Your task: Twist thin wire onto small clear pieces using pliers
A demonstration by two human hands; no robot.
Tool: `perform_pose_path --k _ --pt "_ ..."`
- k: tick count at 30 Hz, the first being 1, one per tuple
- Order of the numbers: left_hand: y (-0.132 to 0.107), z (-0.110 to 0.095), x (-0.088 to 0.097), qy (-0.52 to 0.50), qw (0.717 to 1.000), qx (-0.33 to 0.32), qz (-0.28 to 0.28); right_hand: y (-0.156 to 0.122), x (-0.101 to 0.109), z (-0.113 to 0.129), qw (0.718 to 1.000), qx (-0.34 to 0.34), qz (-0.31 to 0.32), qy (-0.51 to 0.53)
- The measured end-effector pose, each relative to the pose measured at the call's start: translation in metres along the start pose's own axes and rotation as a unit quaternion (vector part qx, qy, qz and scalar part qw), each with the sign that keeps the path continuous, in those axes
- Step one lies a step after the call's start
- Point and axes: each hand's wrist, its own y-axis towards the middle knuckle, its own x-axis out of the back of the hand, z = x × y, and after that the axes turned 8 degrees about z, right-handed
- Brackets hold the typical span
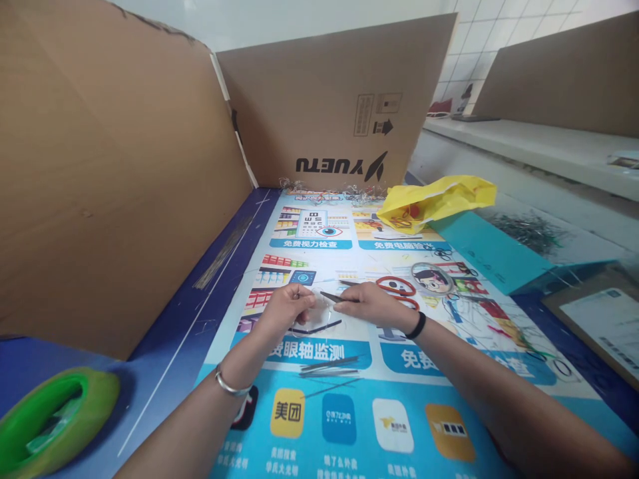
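Observation:
My left hand [294, 307] is over the printed sheet, its thumb and fingers pinched together. Whatever lies between them is too small to make out. Close on its right, my right hand [372, 306] is closed around a narrow dark pointed piece [330, 297], whose tip points at my left fingertips. I cannot tell whether it is a blade or a strip. Red-handled scissors [396, 286] show behind my right hand, which partly hides them. Below my hands, a dark strip [319, 328] and several thin dark strips [329, 364] rest on the sheet.
Cardboard panels [329, 106] wall the back and left. A green tape roll [60, 419] sits at lower left, near a bundle of thin wires [222, 253]. To the right are a yellow bag [444, 196], a teal box [499, 256], tangled wire [526, 233] and a round clear dish [432, 278].

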Motion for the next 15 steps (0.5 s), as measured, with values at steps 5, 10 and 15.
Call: perform_pose_path --k 5,10,15 --pt "0.0019 -0.0002 0.0009 0.002 1.000 0.009 0.001 0.0007 -0.0010 -0.0014 1.000 -0.002 -0.003 -0.012" --pt "0.0012 0.0002 0.0006 -0.002 1.000 0.002 0.002 0.0008 -0.0019 -0.0011 1.000 -0.002 -0.007 -0.022" --pt "0.0014 0.0007 0.0007 0.001 1.000 0.002 0.005 0.0005 -0.0026 0.0011 0.999 -0.006 -0.015 -0.046"
